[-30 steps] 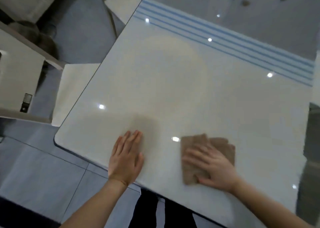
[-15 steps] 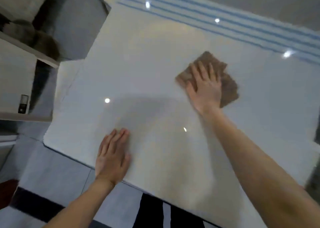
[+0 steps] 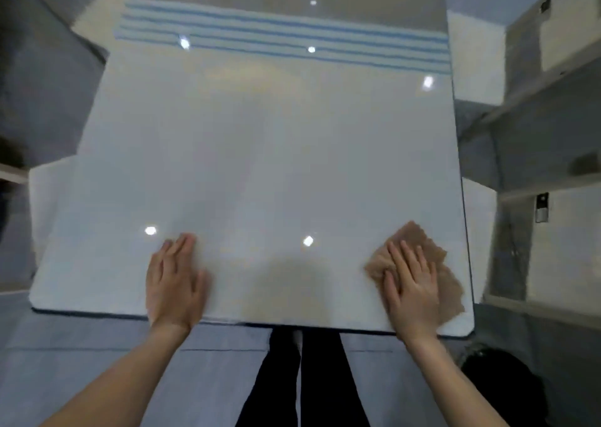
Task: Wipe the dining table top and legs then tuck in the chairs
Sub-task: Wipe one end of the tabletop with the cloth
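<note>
A pale chair seat [image 3: 48,205] pokes out past the desk's left edge. The left hand [image 3: 174,283] lies flat on the desk [image 3: 260,166] near its front edge, fingers [image 3: 180,249] straight, close together, holding nothing. Blue stripes [image 3: 283,33] cross the desk's far end. At the desk's front right corner the right hand [image 3: 411,288] presses a brown cloth [image 3: 414,235] flat, fingers straight and slightly spread.

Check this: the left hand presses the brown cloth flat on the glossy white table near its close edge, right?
No, the head view shows the right hand presses the brown cloth flat on the glossy white table near its close edge; the left hand lies bare.
</note>
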Available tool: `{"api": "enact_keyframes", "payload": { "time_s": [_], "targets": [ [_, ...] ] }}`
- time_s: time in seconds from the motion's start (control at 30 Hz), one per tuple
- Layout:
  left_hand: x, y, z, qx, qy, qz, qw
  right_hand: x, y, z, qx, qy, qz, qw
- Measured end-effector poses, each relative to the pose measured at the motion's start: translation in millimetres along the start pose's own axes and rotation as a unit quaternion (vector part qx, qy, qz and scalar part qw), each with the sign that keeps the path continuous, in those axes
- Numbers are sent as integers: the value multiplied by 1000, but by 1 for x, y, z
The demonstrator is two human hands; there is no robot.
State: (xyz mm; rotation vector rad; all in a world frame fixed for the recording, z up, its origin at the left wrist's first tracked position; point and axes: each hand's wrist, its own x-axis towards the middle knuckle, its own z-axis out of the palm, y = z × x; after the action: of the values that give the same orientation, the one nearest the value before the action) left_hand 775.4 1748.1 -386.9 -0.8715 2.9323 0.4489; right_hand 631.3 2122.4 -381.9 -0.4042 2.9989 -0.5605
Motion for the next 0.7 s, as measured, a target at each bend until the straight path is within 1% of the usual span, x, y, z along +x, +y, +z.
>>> {"api": "enact_keyframes", "payload": {
  "time_s": [0.07, 0.13, 0.17, 0.23, 0.3, 0.33, 0.4, 0.43, 0.5, 0.57, 0.6, 0.7],
  "targets": [
    [-1, 2, 0, -1, -7, -8, 1000, -20, 0, 1, 24, 41, 67, 997],
    [-2, 3, -1, -5, -17, -11, 1000, -34, -9, 3, 44, 70, 115, 990],
    [-3, 2, -4, -7, -25, -6, 1000, -39, -17, 0, 68, 75, 139, 985],
    [-1, -1, -11, -11, -47, 15, 999, -48, -36, -16, 159, 57, 209, 963],
    [0, 0, -23, -24, -74, 27, 997, -53, -48, -34, 255, 41, 278, 925],
    [0, 3, -30, -38, -91, 23, 995, -55, -54, -45, 307, 33, 309, 900],
    [-5, 16, -45, -86, -105, 5, 991, -58, -58, -59, 426, 36, 357, 831],
    [-10, 24, -53, -116, -99, 1, 988, -62, -60, -66, 475, 45, 372, 796],
    [-23, 43, -69, -167, -63, 26, 984, -74, -63, -81, 534, 65, 383, 751],
    [-42, 62, -83, -193, -18, 87, 977, -89, -66, -96, 572, 72, 365, 731],
    [-54, 72, -89, -201, -4, 111, 973, -97, -66, -103, 578, 77, 360, 728],
    [-94, 95, -92, -219, 3, 153, 964, -125, -61, -123, 583, 97, 367, 718]
  ]
}}
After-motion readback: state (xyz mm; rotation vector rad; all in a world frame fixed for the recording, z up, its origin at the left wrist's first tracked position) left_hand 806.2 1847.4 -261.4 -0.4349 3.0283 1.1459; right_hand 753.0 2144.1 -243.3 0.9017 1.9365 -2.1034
